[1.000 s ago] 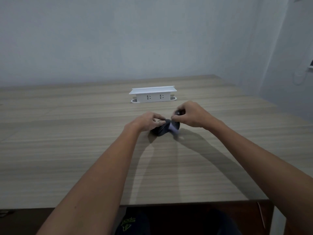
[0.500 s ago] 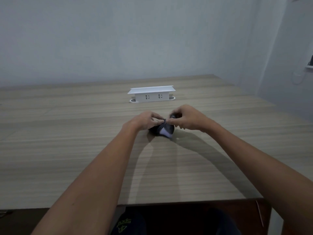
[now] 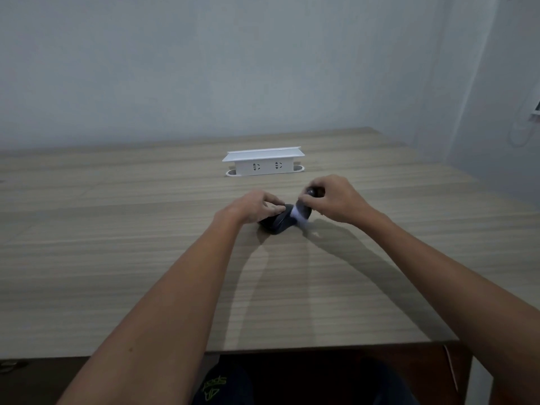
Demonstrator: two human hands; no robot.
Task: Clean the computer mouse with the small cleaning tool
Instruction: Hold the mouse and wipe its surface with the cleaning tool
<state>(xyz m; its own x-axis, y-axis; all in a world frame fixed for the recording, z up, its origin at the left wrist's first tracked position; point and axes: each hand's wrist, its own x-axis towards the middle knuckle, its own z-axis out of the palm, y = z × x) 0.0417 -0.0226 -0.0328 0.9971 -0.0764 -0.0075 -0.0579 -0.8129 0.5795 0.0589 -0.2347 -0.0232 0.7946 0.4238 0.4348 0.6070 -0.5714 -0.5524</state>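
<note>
**Mouse mid-frame, socket box behind**

The mouse [image 3: 277, 223] lies on the counter [image 3: 117, 244] just right of frame centre. The left hand [image 3: 254, 209] is on its left end, the right hand [image 3: 336, 200] on its right, holding the tool [image 3: 299, 213] against it. The socket box [image 3: 263, 163] stands above them, farther back.

White socket box [image 3: 263, 164] on wood table [image 3: 117, 258], pale wall [image 3: 204, 68] behind.
</note>
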